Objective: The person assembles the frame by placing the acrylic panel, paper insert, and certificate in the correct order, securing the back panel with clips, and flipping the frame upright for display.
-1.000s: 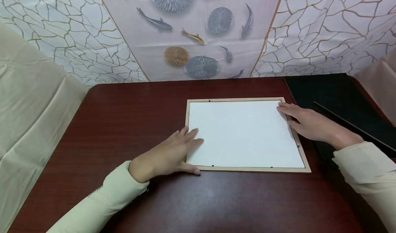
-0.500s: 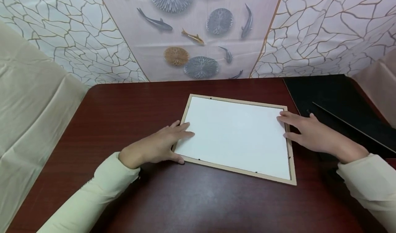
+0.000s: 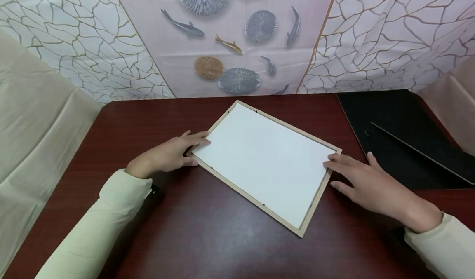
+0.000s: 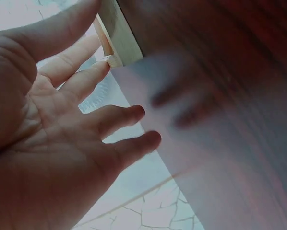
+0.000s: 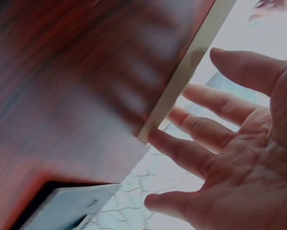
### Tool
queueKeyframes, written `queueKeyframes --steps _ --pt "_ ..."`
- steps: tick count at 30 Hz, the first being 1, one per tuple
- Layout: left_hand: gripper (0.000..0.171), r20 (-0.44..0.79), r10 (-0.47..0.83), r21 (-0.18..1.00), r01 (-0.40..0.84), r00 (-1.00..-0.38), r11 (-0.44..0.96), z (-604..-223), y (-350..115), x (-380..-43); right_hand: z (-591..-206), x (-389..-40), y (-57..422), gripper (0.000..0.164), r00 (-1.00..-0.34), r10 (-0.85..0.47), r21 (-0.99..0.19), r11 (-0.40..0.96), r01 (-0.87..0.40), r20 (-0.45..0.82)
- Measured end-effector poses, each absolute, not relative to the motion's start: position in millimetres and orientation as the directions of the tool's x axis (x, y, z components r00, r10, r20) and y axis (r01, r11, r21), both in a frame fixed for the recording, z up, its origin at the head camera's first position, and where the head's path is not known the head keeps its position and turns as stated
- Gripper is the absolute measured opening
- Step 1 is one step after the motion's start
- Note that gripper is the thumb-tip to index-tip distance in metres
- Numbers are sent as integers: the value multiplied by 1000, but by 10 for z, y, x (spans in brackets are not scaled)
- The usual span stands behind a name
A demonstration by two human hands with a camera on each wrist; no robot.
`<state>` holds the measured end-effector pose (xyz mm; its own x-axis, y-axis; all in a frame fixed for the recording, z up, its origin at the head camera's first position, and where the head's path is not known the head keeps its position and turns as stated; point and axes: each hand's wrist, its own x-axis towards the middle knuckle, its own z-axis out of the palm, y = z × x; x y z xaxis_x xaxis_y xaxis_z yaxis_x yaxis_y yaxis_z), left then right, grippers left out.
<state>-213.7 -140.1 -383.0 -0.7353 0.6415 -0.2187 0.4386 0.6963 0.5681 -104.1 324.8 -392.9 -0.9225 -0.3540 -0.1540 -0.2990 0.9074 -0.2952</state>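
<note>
Backdrop [image 3: 237, 31]: carried printed fish and ribbed discs in grey and gold on a pale middle strip, with branching gold lines on white to either side.
Tabletop [image 3: 208, 246]: was dark red, wood-grained and glossy, its back edge running along the foot of the backdrop.
Markings: one small spot on the black board [image 3: 387, 106] was too small to make out; little dark tabs sat along the inner edge of the wooden frame [image 3: 315, 200].
Frame and contents: the wooden frame was near the middle of the tabletop, turned at a slant, with the white panel [image 3: 265, 159] inside its four pale rims.
Board at right: a thin dark sheet [image 3: 441, 151] with a pale edge stood slightly tilted over it.
Edges and room: the frame's far corner came close to the back edge, its near corner pointed toward the person, and red wood showed between its right corner and the black board.
Left hand [image 3: 168, 151]: held its fingers apart, the foremost over the left corner and the thumb at the near rim; how firmly they pressed could not be told.
Right hand [image 3: 365, 184]: kept its fingers straight and apart, fingertips touching the right corner, the thumb just beside the rim.
Sleeves [image 3: 83, 229]: were cream on both arms.
</note>
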Motion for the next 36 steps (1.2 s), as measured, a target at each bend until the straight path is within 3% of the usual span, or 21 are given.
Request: queueKeyframes --steps 13,21,27,36 --pt "49 -171 528 549 364 -832 752 -3886 -1395 -2307 -3824 -855 3023 36 -918 -391 -252 897 -363 -70" --pt "46 -149 510 523 370 -847 768 -3891 -1316 -2452 -3787 -721 2965 37 -864 -496 -311 836 -451 -82" --pt "47 -116 507 491 394 -854 777 -3931 -1225 -2547 -3750 -692 2946 39 -830 -533 -354 818 -454 -165" --pt "48 -147 485 487 364 -862 794 -3918 -1043 -2724 -3731 -689 2931 41 -747 -645 -448 723 -526 -164"
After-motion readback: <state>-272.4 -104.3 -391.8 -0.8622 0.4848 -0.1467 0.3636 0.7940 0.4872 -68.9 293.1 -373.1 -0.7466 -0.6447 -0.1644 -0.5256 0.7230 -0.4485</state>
